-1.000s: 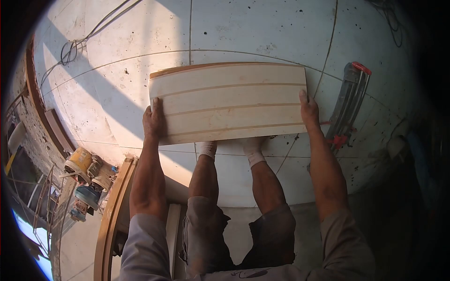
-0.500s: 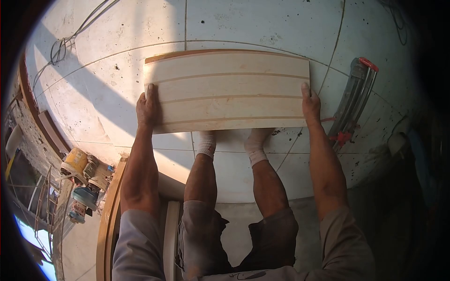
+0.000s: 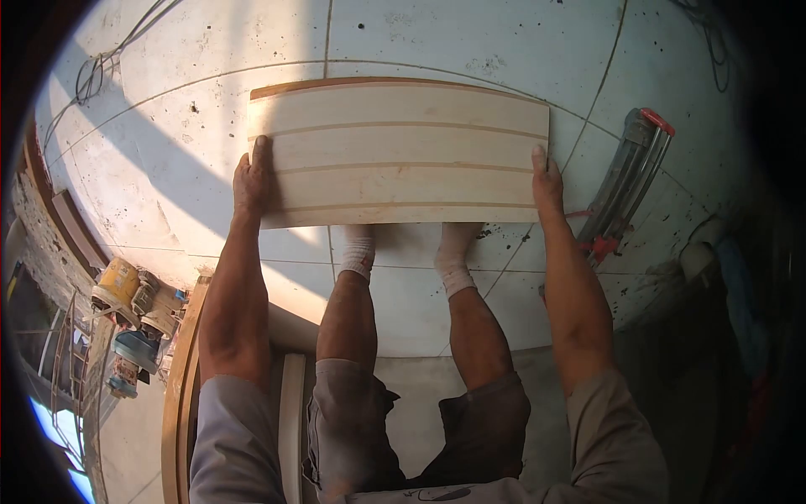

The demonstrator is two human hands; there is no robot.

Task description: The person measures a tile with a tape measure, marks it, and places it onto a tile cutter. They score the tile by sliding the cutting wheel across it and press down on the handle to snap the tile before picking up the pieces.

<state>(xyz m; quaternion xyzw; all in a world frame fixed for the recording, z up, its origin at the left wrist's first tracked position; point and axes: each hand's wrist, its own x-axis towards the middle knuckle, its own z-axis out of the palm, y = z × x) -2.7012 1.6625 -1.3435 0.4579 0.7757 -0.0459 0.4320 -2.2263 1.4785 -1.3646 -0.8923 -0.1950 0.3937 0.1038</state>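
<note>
A pale wooden panel (image 3: 403,151) with several darker grooves running along its length spans the space between my two hands. Its far edge shows a reddish-brown strip. My left hand (image 3: 252,181) grips the panel's left end, thumb on the upper face and fingers hidden at the side and below. At the opposite end my right hand (image 3: 547,183) holds on the same way, thumb on top. The panel hangs above the tiled floor and partly covers my feet in white socks.
Right of the panel, a manual tile cutter (image 3: 625,185) with red ends lies on the tiled floor (image 3: 470,38). Power tools, one with a yellow body (image 3: 117,286), sit at left beside a long wooden board (image 3: 180,395). A cable (image 3: 101,67) lies at upper left.
The panel and both hands have shifted slightly left and up in the view, and the background has shifted left somewhat too. Both hands keep their hold.
</note>
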